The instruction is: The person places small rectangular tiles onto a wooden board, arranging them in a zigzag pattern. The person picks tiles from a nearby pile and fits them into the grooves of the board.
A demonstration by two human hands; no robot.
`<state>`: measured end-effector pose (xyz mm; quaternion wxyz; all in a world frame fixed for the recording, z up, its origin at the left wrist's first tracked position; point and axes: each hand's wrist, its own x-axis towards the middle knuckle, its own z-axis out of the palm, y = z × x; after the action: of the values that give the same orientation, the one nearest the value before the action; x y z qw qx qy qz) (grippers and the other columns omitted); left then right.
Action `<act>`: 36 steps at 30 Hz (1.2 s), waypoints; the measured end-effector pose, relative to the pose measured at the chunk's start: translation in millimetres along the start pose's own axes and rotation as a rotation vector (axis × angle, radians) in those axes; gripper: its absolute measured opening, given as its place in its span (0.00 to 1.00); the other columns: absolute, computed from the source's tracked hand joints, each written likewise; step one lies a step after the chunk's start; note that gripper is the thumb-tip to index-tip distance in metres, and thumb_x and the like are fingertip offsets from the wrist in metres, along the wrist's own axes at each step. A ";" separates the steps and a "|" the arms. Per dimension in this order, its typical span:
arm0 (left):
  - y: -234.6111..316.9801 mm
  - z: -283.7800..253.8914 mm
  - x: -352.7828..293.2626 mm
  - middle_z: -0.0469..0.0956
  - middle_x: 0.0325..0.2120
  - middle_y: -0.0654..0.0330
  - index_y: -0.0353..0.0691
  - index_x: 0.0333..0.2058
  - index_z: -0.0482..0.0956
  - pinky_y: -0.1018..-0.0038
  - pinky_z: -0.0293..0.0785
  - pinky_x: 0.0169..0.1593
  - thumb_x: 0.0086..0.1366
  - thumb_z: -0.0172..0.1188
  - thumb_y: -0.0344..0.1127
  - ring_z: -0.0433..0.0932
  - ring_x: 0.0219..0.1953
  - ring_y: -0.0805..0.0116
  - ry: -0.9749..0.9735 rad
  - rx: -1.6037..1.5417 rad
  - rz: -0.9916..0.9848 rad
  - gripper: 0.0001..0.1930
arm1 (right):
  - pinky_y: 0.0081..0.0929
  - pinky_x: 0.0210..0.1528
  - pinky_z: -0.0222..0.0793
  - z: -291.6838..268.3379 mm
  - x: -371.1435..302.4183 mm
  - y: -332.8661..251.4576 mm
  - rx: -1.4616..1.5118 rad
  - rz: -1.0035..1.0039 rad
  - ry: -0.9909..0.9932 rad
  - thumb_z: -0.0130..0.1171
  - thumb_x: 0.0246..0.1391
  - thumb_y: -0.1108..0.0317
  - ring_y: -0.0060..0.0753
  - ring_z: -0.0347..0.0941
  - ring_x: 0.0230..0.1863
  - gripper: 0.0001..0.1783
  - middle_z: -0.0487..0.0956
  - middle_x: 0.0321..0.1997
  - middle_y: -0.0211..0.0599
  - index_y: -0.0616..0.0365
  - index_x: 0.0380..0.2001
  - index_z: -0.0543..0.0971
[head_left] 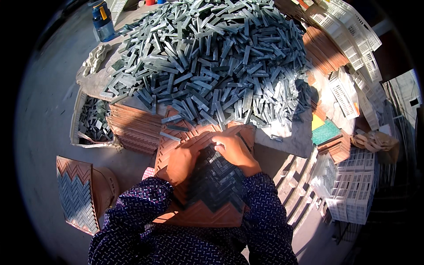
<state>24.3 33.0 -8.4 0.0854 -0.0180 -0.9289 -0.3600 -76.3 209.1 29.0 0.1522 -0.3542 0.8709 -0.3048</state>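
Observation:
An orange-brown tray with zigzag slots lies in front of my body, tilted against the table edge. Dark stone strips fill its middle in a herringbone pattern, while slots at its upper left and bottom are bare. My left hand rests over the tray's upper part, fingers stretched toward the right hand and slightly blurred. My right hand is bent over the upper edge of the laid strips, its fingertips pinched together. A small pale bit shows under them, too hidden to name. Loose strips lie on the tray's top left.
A big heap of grey-green strips covers the table beyond. Stacked trays and a strip-filled bin stand left, near a filled tray leaning on a drum. White crates stand right; a bottle is far left.

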 end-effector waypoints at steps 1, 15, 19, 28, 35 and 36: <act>0.7 2.4 -1.4 0.79 0.35 0.52 0.48 0.43 0.79 0.63 0.76 0.34 0.55 0.60 0.33 0.79 0.29 0.53 0.065 -0.007 0.063 0.15 | 0.36 0.41 0.72 2.4 -2.9 2.2 -0.006 -0.018 0.030 0.61 0.47 0.73 0.52 0.76 0.40 0.12 0.79 0.39 0.49 0.61 0.38 0.78; 11.2 -10.6 15.2 0.79 0.34 0.55 0.44 0.40 0.77 0.65 0.76 0.31 0.56 0.56 0.32 0.81 0.29 0.57 -0.437 0.523 0.065 0.12 | 0.42 0.37 0.71 11.3 53.2 7.5 -0.145 0.078 0.668 0.63 0.44 0.73 0.56 0.75 0.37 0.16 0.77 0.38 0.50 0.59 0.39 0.74; -5.8 -11.1 26.1 0.77 0.38 0.51 0.38 0.41 0.76 0.64 0.76 0.35 0.54 0.57 0.29 0.80 0.34 0.55 -0.040 0.219 0.215 0.13 | 0.38 0.36 0.72 6.8 61.6 14.9 -0.078 0.065 0.598 0.62 0.44 0.74 0.52 0.75 0.35 0.16 0.78 0.34 0.48 0.59 0.39 0.74; -15.6 -11.8 102.3 0.69 0.35 0.59 0.38 0.31 0.76 0.69 0.70 0.43 0.45 0.59 0.30 0.69 0.41 0.60 -0.005 0.333 0.464 0.11 | 0.19 0.35 0.69 -2.4 14.0 16.5 0.564 0.114 0.177 0.53 0.53 0.79 0.19 0.73 0.34 0.20 0.78 0.32 0.34 0.60 0.50 0.70; -11.8 -20.2 106.5 0.69 0.34 0.58 0.38 0.32 0.74 0.69 0.70 0.41 0.45 0.60 0.31 0.70 0.40 0.60 0.052 0.413 0.605 0.12 | 0.34 0.36 0.69 -5.3 15.0 13.7 0.230 0.087 0.115 0.54 0.53 0.71 0.43 0.76 0.33 0.09 0.78 0.32 0.44 0.56 0.39 0.75; -9.8 -26.9 101.8 0.70 0.33 0.58 0.38 0.32 0.74 0.69 0.70 0.40 0.46 0.60 0.31 0.70 0.40 0.59 0.044 0.417 0.555 0.12 | 0.35 0.35 0.69 -7.4 17.9 11.2 0.185 0.096 0.065 0.54 0.53 0.70 0.45 0.75 0.33 0.08 0.78 0.31 0.45 0.57 0.38 0.75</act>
<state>-72.9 4.9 22.0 0.2019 -0.2445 -0.9401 -0.1257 -98.3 205.9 26.6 0.1707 -0.2863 0.8594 -0.3877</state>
